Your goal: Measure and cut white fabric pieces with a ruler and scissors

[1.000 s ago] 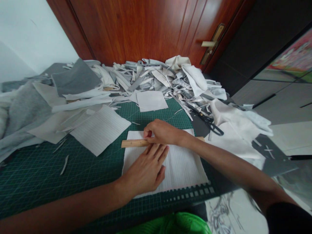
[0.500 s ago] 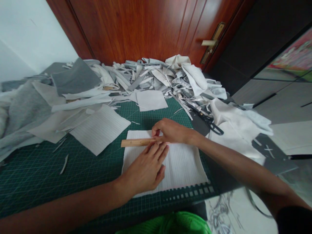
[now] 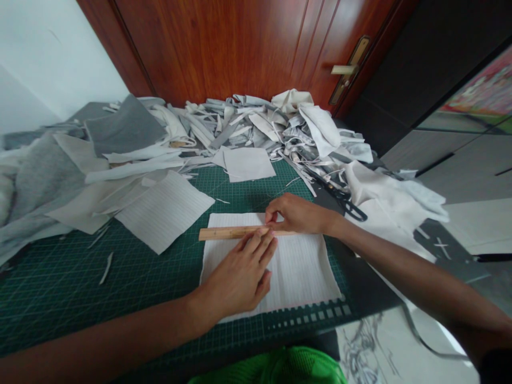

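Observation:
A white ribbed piece of cloth (image 3: 300, 272) lies on the green cutting mat (image 3: 152, 288). Across its upper part runs a flat wooden ruler (image 3: 224, 233), its left end jutting past the cloth's edge. My left hand (image 3: 244, 272) rests flat on the cloth, fingers stretched out, fingertips on the ruler near its middle. Just beyond those fingertips, my right hand (image 3: 294, 213) is closed in a pinch at the ruler's far edge. Whatever is between its fingers is hidden. The right end of the ruler is partly covered by this hand.
Another ribbed cloth piece (image 3: 166, 210) lies to the left, and a plain white piece (image 3: 248, 164) farther back. A heap of grey and white scraps (image 3: 240, 125) lines the back by the wooden door (image 3: 224, 48). Black-handled scissors (image 3: 352, 208) lie at the right. A green basket (image 3: 304, 365) is below the front edge.
My right hand has slid to the right along the ruler, showing more of the ruler's middle. My left hand, the ruler and the cloth have stayed in place.

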Demonstrator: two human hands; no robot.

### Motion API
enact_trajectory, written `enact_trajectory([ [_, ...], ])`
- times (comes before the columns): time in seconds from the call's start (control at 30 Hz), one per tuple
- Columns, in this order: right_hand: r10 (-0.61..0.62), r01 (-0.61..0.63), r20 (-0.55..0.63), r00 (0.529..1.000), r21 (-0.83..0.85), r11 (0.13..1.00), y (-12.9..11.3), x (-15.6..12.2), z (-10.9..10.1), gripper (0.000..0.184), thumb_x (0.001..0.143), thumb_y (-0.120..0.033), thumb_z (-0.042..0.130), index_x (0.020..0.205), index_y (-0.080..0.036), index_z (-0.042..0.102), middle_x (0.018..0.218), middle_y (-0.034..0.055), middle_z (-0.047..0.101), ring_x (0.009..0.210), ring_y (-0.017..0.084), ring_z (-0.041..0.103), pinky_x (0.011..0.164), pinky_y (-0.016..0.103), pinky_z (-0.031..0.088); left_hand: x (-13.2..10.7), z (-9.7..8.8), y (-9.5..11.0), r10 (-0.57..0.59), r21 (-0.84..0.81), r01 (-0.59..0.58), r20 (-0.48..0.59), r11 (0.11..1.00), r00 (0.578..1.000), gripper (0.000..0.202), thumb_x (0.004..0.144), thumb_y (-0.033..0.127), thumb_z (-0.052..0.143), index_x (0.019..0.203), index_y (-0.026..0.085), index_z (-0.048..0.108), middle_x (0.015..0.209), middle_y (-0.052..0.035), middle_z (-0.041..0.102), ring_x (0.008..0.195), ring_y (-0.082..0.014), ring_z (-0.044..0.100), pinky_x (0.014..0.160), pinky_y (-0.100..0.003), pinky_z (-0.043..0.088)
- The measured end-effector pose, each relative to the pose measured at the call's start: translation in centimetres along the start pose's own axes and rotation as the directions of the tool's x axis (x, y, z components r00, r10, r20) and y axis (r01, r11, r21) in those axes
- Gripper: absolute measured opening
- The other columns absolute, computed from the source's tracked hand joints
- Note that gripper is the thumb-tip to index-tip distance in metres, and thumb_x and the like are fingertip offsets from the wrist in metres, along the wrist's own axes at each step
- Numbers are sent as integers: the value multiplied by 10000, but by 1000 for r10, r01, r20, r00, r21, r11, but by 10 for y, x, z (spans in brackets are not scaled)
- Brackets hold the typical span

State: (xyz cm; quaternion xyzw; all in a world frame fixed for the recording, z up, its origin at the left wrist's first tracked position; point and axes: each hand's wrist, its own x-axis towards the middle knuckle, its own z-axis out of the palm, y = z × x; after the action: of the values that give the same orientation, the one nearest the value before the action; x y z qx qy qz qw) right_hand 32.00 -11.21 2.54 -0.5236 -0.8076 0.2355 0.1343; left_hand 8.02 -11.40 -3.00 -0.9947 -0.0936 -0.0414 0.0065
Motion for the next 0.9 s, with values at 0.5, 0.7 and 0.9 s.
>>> enact_trajectory([
  [0.5,51,-51,35,998,-15,999,28,-49,-20,74,885,-177,710,881,-176,783,872,43,785,762,148,700,707,257,464,1,-3,1,-11,9,11,28,1000,1000,649,1079,432,328,1599,50,400,1689,-184,336,1560,-339,332,1261,-459,258],
  [0.7,91,-90,26,995,-38,995,45,-72,-26,133,851,-127,683,899,-185,793,881,45,787,754,149,700,709,261,472,2,-6,2,-12,-10,12,52,1000,999,648,1074,412,335,1596,34,399,1687,-194,333,1558,-351,333,1260,-467,259],
  [0.9,176,-178,94,980,19,984,60,-92,-36,152,906,-278,691,924,-178,804,879,69,775,755,157,683,691,272,481,2,-3,1,-17,-23,18,35,1000,999,653,1071,420,361,1602,42,391,1695,-190,321,1569,-345,312,1274,-461,230],
])
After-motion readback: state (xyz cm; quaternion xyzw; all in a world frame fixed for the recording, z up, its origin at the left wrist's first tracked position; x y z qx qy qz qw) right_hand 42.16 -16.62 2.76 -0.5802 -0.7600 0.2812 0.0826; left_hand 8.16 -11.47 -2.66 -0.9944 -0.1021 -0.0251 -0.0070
